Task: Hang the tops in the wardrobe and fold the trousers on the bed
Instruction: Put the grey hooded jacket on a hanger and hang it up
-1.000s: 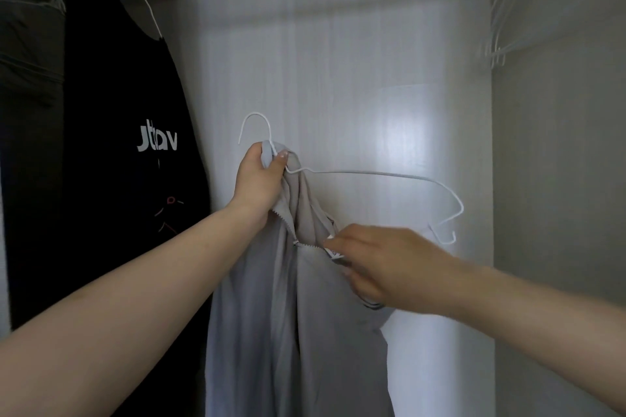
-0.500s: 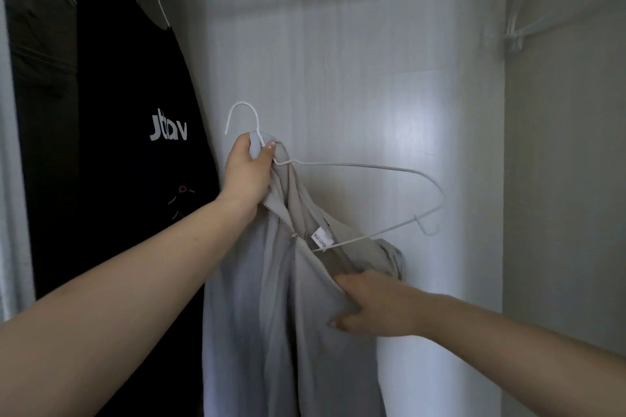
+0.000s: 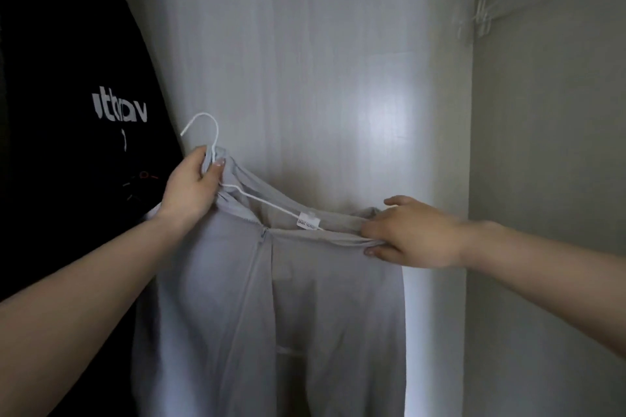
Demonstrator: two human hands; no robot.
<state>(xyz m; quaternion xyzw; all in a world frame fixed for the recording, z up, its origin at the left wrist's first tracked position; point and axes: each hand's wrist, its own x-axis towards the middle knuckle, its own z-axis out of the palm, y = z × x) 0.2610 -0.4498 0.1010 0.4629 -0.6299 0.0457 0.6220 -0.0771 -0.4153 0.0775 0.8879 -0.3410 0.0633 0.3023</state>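
Grey top (image 3: pixel 271 315) hangs in the lower middle of the frame, spread between my two hands in front of the pale back panel (image 3: pixel 321 78) of the wardrobe. My left hand (image 3: pixel 191 188), at centre left, is curled round one shoulder of the top and the neck of a white wire hanger (image 3: pixel 210 132), whose hook stands free above my fingers. From there the hanger's wire runs down to the right inside the neckline, past a small white label (image 3: pixel 308 221). My right hand (image 3: pixel 411 232), at centre right, pinches the other shoulder's edge between thumb and fingers, pulling the collar line out nearly level. Below the collar a zip (image 3: pixel 262 234) runs down the front. A black top (image 3: pixel 84 129) with white lettering hangs at the left of the frame on its own hanger. Spare white hangers (image 3: pixel 481 10) show blurred at the upper right.
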